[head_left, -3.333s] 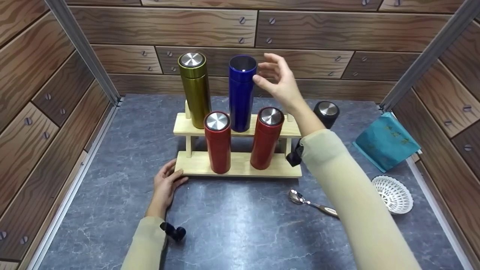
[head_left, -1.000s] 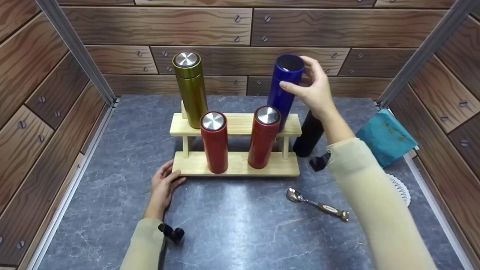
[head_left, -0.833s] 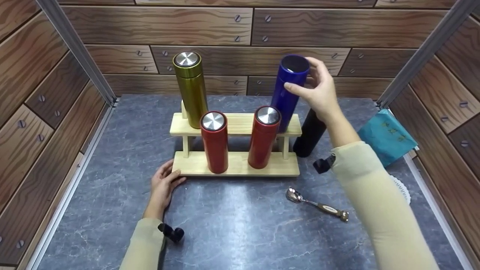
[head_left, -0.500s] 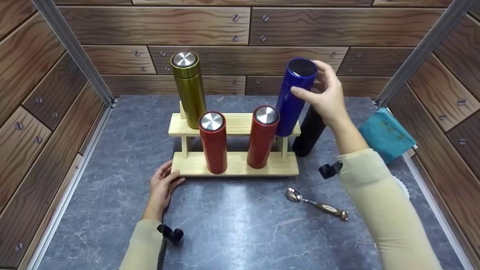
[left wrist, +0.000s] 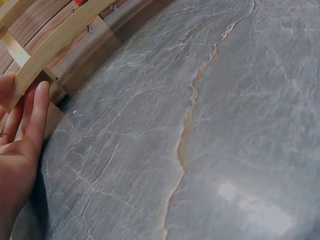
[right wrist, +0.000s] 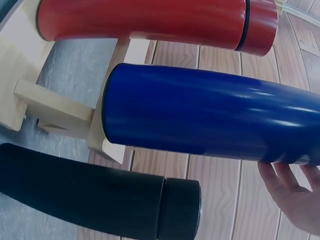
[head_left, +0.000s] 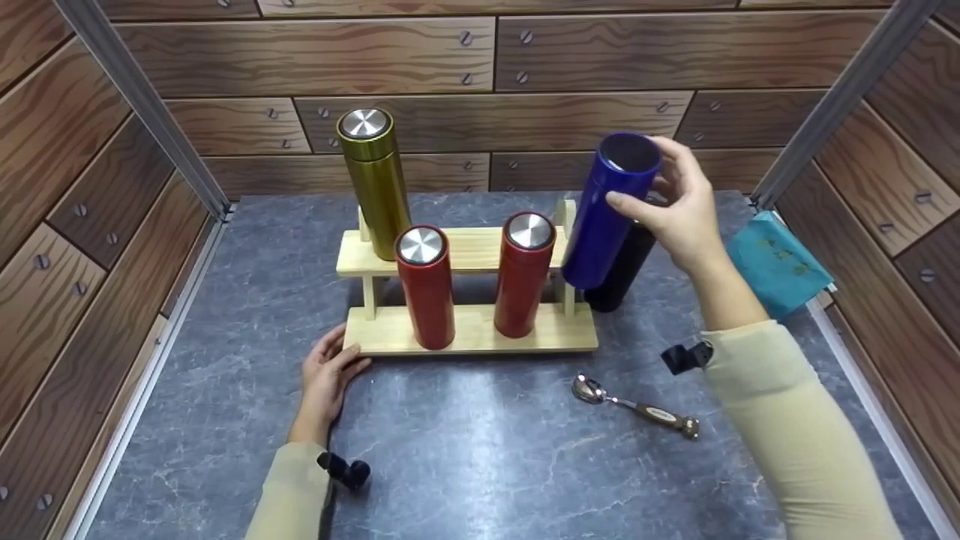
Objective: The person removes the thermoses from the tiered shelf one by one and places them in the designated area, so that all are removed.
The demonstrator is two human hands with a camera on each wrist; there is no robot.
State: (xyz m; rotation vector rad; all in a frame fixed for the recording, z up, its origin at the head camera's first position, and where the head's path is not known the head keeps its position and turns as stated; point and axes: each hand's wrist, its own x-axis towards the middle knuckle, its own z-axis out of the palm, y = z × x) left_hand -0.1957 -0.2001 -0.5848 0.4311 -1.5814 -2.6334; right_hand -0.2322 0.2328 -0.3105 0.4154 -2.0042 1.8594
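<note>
My right hand (head_left: 682, 210) grips a blue vacuum flask (head_left: 611, 217) near its top, thumb on the near side and fingers behind. The flask leans, and its base overlaps the right end of the rack's upper shelf in the head view; the right wrist view shows the base beside that shelf's end. With thumb on top and fingers below, my left hand (head_left: 328, 375) pinches the lower left corner of the two-tier wooden rack (head_left: 472, 330). A gold flask (head_left: 379, 195) stands on the upper shelf at left. Two red flasks, left (head_left: 427, 292) and right (head_left: 523, 277), stand on the lower shelf.
A black flask (right wrist: 100, 195) stands on the table just right of the rack, partly hidden behind the blue one. Farther right lies a teal pouch (head_left: 780, 266). In front of the rack's right side is a spoon (head_left: 637, 407). Wood-patterned walls enclose the grey marbled table (head_left: 480, 465).
The blue flask was gripped, slid right along the upper shelf, then moved off its right end toward me, tilting. My right sleeve now hides the white basket. The left hand keeps its place.
</note>
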